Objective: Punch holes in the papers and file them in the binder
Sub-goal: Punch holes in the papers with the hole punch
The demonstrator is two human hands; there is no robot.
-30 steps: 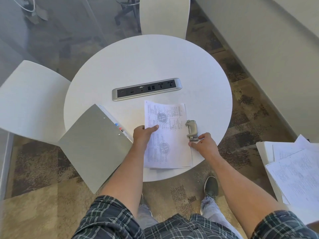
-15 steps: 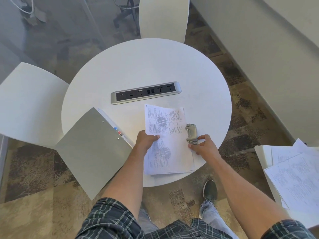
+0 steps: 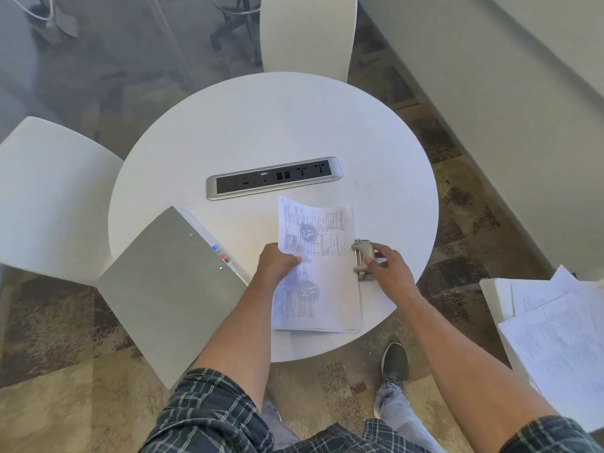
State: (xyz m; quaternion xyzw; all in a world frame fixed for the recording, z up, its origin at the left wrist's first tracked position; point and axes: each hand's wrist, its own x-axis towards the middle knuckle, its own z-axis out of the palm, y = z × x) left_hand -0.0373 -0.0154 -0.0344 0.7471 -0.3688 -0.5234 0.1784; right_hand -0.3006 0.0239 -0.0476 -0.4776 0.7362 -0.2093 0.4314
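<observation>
A thin stack of printed papers (image 3: pixel 327 276) lies on the round white table (image 3: pixel 271 125), its near end hanging over the table's front edge. My left hand (image 3: pixel 276 263) presses on the stack's left edge, thumb on top. A small beige hole punch (image 3: pixel 362 258) sits over the papers' right edge. My right hand (image 3: pixel 389 266) grips the punch from the right, fingers curled round its handle. A grey binder (image 3: pixel 170 289) lies closed at the table's left, sticking out over the edge, with coloured tabs along its spine side.
A silver power and data strip (image 3: pixel 274 178) is set into the table's middle. White chairs stand at the left (image 3: pixel 49 197) and the far side (image 3: pixel 307 31). More loose papers (image 3: pixel 555 338) lie on a white surface at the right. A wall runs along the right.
My right hand has moved from the punch's near end up onto its handle. The left hand stays on the papers. The camera view has shifted slightly.
</observation>
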